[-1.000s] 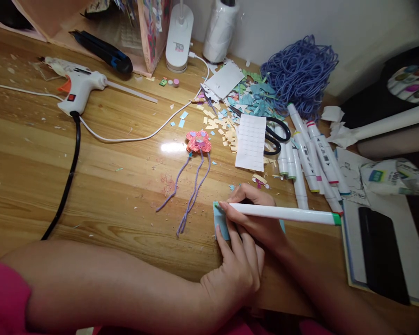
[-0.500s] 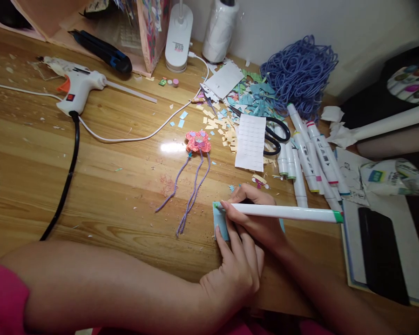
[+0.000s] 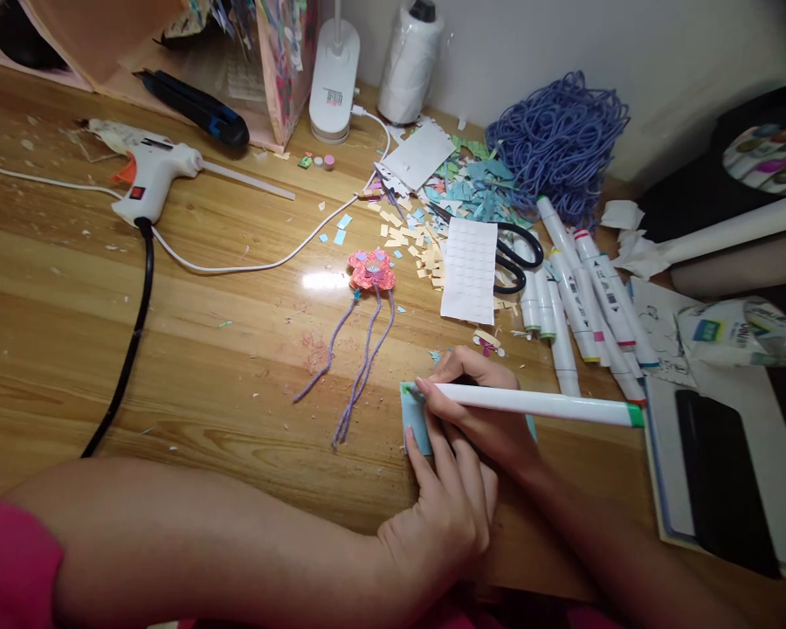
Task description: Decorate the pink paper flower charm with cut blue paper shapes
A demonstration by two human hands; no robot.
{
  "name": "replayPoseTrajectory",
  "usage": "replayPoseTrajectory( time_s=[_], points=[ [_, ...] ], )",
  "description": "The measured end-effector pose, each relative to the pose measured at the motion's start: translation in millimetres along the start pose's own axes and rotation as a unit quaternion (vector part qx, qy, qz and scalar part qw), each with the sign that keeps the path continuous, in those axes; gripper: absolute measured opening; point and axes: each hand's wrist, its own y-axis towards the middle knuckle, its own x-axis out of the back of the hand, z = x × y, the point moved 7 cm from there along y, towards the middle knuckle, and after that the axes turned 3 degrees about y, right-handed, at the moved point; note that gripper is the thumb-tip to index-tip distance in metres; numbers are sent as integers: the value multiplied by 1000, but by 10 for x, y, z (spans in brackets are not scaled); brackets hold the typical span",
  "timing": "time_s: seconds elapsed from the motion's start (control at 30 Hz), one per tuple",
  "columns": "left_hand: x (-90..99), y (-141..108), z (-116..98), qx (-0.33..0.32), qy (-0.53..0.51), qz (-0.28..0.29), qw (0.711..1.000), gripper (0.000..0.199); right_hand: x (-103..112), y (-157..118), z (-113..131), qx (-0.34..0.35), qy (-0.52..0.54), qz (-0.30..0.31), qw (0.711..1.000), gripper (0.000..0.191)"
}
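Note:
A white marker with green ends (image 3: 543, 404) is gripped in my right hand (image 3: 491, 419), its tip on the upper left corner of a light blue piece of paper (image 3: 415, 426). Green marks show at that corner. My left hand (image 3: 442, 511) lies across the paper with its fingers stretched out, pressing it to the table; the fingers hide much of the sheet. Beyond my hands sits a red flower-shaped ornament (image 3: 372, 273) with several purple cords (image 3: 365, 349) trailing from it.
Several markers (image 3: 580, 297), black-handled scissors (image 3: 522, 253) under a white sheet (image 3: 470, 271), paper scraps (image 3: 472, 192) and a purple cord bundle (image 3: 556, 144) lie to the right. A glue gun (image 3: 154, 170) and a utility knife (image 3: 193, 109) rest at the far left.
The view has shifted slightly. The marker's rear end sits a little lower in view, while its tip stays at the same corner. My left hand stays on the paper.

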Motion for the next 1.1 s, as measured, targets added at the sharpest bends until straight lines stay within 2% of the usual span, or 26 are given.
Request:
replayPoseTrajectory(
  time_s=[0.43, 0.5, 0.6, 0.7, 0.83, 1.1],
  points=[
    [8, -21, 29, -24, 6, 21, 999, 27, -54, 37, 47, -4, 0, 25, 1000, 28],
    [13, -22, 41, -36, 19, 20, 999, 27, -36, 44, 35, -1, 52, 19, 998, 27],
    [56, 59, 156, -30, 20, 9, 999, 22, 146, 56, 19, 37, 185, -51, 981, 32],
    [102, 258, 380, -2, -60, 39, 997, 8, 412, 31, 26, 90, 242, -122, 958, 43],
    [171, 515, 611, 20, -192, 59, 980, 10, 691, -54, 89, 135, 253, -174, 942, 42],
    [20, 562, 636, 17, -363, 28, 931, 18, 862, -146, 191, 191, 223, -205, 934, 36]
  ],
)
